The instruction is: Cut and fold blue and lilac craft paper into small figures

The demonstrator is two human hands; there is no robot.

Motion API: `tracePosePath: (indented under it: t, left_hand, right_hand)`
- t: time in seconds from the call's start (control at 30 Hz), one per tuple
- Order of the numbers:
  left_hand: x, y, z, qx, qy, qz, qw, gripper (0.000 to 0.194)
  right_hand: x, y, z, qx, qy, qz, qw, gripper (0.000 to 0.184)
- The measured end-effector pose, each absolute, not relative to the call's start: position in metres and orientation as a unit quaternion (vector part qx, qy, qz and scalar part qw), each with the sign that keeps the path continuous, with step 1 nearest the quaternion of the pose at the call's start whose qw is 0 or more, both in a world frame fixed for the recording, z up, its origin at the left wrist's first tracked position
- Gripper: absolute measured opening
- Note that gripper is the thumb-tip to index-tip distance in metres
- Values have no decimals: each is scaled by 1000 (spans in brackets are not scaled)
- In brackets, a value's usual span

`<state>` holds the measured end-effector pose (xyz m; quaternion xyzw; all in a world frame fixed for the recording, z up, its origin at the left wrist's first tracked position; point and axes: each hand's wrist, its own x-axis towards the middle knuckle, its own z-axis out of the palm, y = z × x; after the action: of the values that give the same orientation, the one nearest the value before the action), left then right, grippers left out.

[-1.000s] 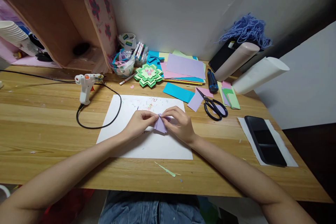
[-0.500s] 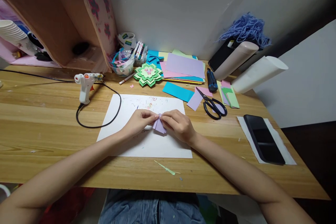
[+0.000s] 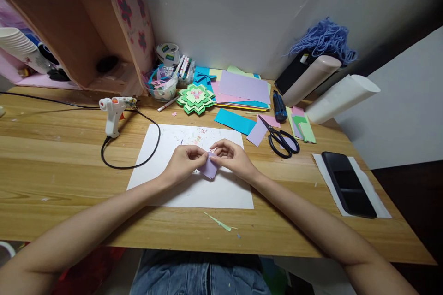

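Over a white sheet of paper (image 3: 162, 193), a small folded piece of purple paper (image 3: 208, 170) is held between both hands. My left hand (image 3: 183, 162) pinches its upper left side with thumb and fingers. At its upper right, my right hand (image 3: 234, 159) grips it with the thumb in front and the fingers curled behind. Parts of the paper's top are hidden by the fingertips. Faint coloured marks dot the white sheet beyond the hands.
A hot glue gun (image 3: 113, 113) with its cord stands at left. Black-handled scissors (image 3: 282, 140), a blue cutter (image 3: 279, 107) and a green layered paper flower (image 3: 195, 98) lie further back. A phone (image 3: 347, 184) rests at right; pale green scraps (image 3: 219, 222) lie near the front edge.
The purple paper has turned and now shows a broader, flatter face. My right hand's fingers have shifted up and opened a little, while my left hand stays almost in place.
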<state>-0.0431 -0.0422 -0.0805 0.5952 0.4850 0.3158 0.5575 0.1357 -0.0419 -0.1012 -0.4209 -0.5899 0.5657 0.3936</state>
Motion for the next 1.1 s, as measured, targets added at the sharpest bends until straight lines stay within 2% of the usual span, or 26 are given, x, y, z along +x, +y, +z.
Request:
tracePosePath:
  t: [0.43,0.9,1.1]
  left_hand:
    - [-44,-41,-84,619,487,305,535,24]
    - [-47,-33,-83,577,509,339,542,30]
    - [-47,-37,-78,564,513,375,527,27]
  right_hand:
    - [133,-43,-99,-444,-553,595,379,19]
    - [139,-36,-99,-404,-514,644,397,28]
    - [139,-38,-101,-417,-551,604,397,32]
